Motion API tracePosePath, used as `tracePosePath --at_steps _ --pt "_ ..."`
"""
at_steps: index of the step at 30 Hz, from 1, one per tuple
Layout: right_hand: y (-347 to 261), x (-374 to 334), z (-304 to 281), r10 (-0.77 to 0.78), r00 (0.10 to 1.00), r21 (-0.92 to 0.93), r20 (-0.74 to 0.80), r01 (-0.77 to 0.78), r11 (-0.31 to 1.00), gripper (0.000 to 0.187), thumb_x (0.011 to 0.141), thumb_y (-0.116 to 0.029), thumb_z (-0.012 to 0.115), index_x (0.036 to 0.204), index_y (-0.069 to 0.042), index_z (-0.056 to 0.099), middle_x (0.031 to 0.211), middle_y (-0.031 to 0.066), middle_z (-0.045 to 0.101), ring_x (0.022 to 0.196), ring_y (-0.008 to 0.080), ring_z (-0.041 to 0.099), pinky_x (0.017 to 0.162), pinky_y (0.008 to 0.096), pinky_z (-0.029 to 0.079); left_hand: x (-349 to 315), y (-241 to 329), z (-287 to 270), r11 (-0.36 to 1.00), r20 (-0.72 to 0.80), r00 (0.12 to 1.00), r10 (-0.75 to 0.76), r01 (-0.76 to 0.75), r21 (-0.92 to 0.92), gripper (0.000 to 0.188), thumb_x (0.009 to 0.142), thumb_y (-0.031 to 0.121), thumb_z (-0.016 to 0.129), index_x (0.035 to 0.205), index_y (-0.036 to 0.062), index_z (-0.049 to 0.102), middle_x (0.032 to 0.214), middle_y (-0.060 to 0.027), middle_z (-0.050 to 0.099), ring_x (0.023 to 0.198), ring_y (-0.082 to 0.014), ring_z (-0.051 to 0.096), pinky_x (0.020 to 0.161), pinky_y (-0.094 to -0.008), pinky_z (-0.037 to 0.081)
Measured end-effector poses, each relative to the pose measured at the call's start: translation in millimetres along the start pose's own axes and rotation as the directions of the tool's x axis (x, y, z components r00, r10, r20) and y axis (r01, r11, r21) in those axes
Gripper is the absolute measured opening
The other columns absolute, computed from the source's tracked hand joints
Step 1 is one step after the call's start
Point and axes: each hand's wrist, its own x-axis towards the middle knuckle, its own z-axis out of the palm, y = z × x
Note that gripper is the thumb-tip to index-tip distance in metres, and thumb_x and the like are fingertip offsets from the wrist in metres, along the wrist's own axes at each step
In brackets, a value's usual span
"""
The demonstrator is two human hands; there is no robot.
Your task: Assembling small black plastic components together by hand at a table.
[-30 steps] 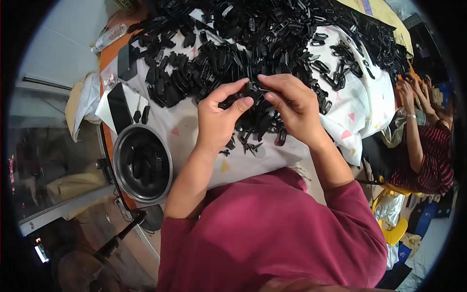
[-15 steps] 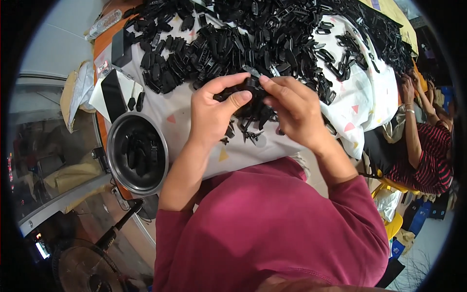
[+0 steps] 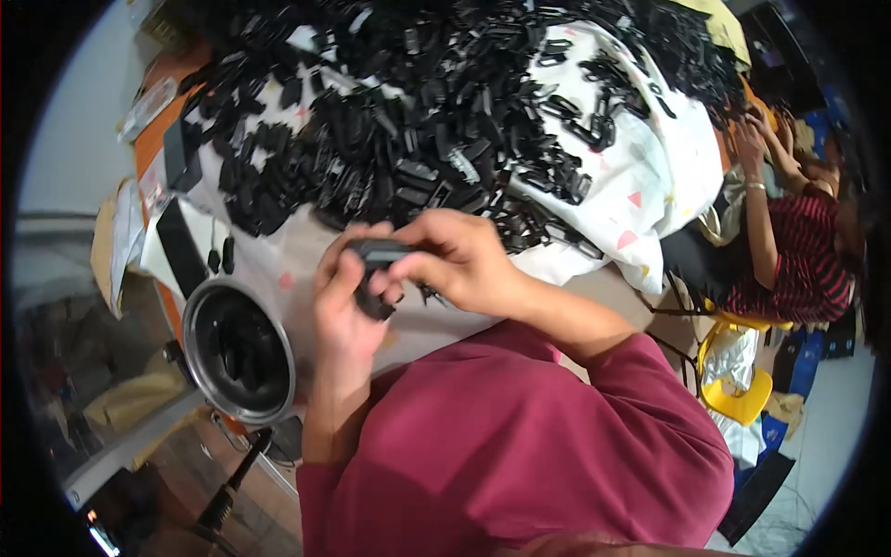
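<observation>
In front of my chest, both hands meet over dark plastic parts. My left hand (image 3: pixel 342 302) is closed, fingers and thumb wrapped round an elongated black plastic piece (image 3: pixel 379 249). A second dark part (image 3: pixel 373 303) shows below it, by the left palm; whether the two are joined I cannot tell. My right hand (image 3: pixel 464 263) reaches across from the right, its thumb and forefinger pinching the right end of the elongated piece. Just beyond the hands spreads a big heap of similar black plastic pieces (image 3: pixel 408 139).
To the left is a metal bowl (image 3: pixel 191 373) with several black pieces inside. Beyond it lie a black phone-like slab (image 3: pixel 179 243) and a dark box (image 3: pixel 180 153). A patterned white cloth (image 3: pixel 640 200) covers the table. A co-worker's arm (image 3: pixel 763 223) is at the right.
My hands have come closer to my body and moved left, with the right hand now over the held piece. The view has shifted, so the heap and bowl appear displaced.
</observation>
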Motion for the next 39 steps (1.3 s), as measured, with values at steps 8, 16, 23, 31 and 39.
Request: tracePosePath --at_steps 8,16,23,31,39 --pt "63 50 -91 0.231 0.932 -0.798 -0.279 -0.358 0.484 0.028 0.073 -0.03 0.062 0.084 -0.005 0.064 0.083 0.0133 0.06 0.079 0.0305 0.057 0.069 0.0378 0.045 -57 106 -53 -0.385 -0.046 0.778 0.627 0.36 0.85 0.037 0.075 0.018 0.064 0.107 -0.0002 0.055 0.102 -0.0158 0.059 0.092 -0.0283 0.055 0.084 -0.0358 0.041" --pt "60 53 -85 0.262 0.913 -0.643 -0.313 -0.407 0.649 0.023 0.075 -0.021 0.062 0.087 -0.002 0.063 0.083 0.014 0.062 0.076 0.0273 0.06 0.068 0.0333 0.045 79 6 7 -0.523 0.482 0.778 0.404 -0.236 0.819 0.013 0.071 0.021 0.067 0.078 0.0104 0.067 0.09 -0.0021 0.058 0.086 -0.0235 0.05 0.077 -0.0326 0.04" --pt "39 42 -54 0.332 0.939 -0.71 -0.085 -0.291 0.641 0.023 0.071 -0.027 0.065 0.077 -0.005 0.063 0.079 0.0123 0.059 0.077 0.0297 0.057 0.066 0.0378 0.045 123 -13 30 -0.573 0.252 0.906 0.341 -0.013 0.82 0.017 0.071 0.027 0.065 0.069 0.0098 0.063 0.089 -0.0043 0.058 0.091 -0.0252 0.049 0.076 -0.0405 0.039" --pt "42 40 -41 0.123 0.979 -0.678 -0.165 -0.203 0.707 0.017 0.067 -0.016 0.061 0.077 -0.003 0.055 0.07 0.015 0.058 0.071 0.0327 0.058 0.062 0.041 0.046 92 13 31 0.372 0.014 0.908 0.42 -0.186 0.909 0.023 0.068 0.007 0.072 0.082 0.0005 0.054 0.077 -0.0043 0.06 0.067 -0.0114 0.053 0.062 -0.0225 0.043" --pt "14 42 -44 0.093 0.943 0.0 -0.32 -0.099 0.995 0.026 0.082 -0.006 0.047 0.107 -0.002 0.052 0.068 0.0081 0.055 0.062 0.0131 0.054 0.059 0.028 0.044 107 -3 40 0.683 0.198 0.957 0.211 -0.289 0.671 0.015 0.074 -0.003 0.064 0.081 -0.0003 0.052 0.098 -0.0086 0.057 0.076 -0.0092 0.052 0.07 -0.0203 0.044"
